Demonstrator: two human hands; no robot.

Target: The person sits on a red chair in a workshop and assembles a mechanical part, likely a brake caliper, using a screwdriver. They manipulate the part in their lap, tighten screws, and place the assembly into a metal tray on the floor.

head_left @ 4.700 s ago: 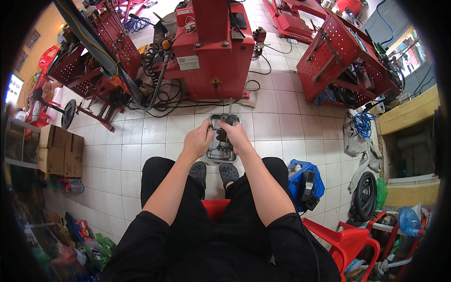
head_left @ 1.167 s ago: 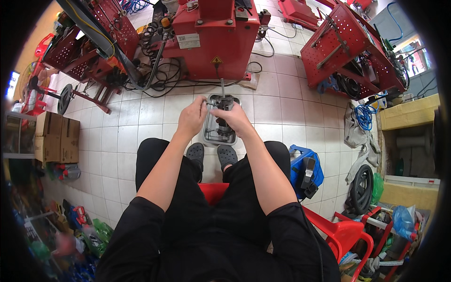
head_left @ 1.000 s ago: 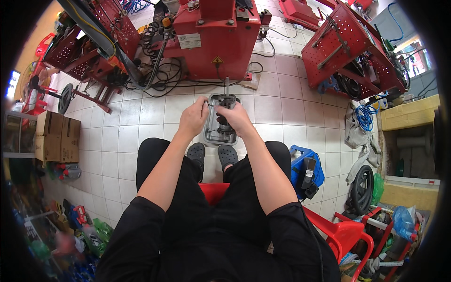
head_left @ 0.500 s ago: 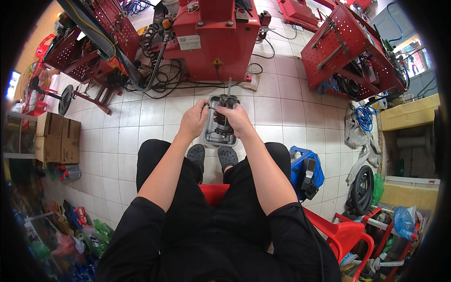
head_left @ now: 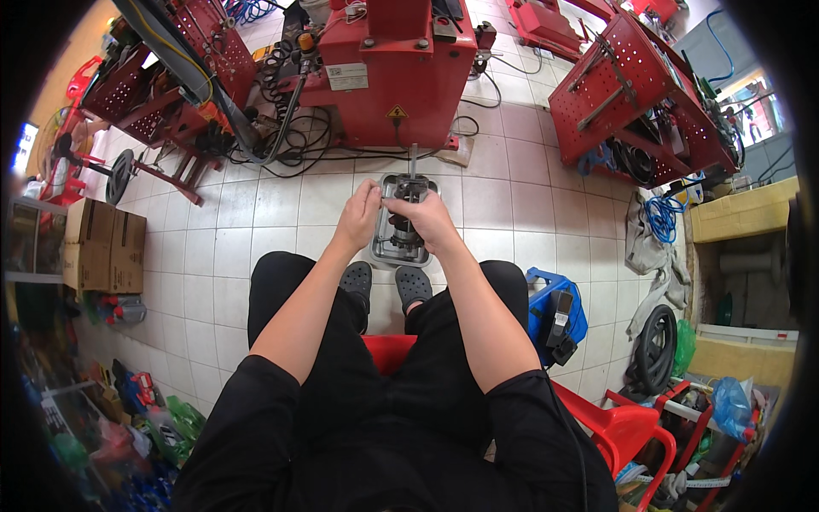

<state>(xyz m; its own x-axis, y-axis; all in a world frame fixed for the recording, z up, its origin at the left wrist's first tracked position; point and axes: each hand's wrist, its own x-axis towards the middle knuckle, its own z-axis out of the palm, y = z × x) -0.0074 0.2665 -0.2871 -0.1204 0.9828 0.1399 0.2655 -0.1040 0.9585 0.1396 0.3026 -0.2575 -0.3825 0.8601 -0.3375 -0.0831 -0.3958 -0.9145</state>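
Observation:
A dark metal assembly with toothed, gear-like rounds [head_left: 408,237] and a long thin shaft at its far end stands over a grey rectangular tray [head_left: 380,256] on the floor in front of my feet. My right hand [head_left: 429,224] is wrapped about the upper right side of the assembly, its thumb stretched leftward across it. Just left of the assembly, my left hand [head_left: 360,213] is closed in a pinch near the right thumb. What the left fingertips hold is too small to name.
Beyond the tray stands a red machine [head_left: 392,94] with black cables on the tiles. Red perforated carts [head_left: 610,94] flank it. A blue case [head_left: 559,311] sits right of my knee, near a red plastic chair [head_left: 618,418]. Cardboard boxes [head_left: 104,247] are stacked at left.
My right thumb has shifted left, nearer the left fingertips. The left hand has stayed almost in place, and the assembly and its shaft have moved very slightly.

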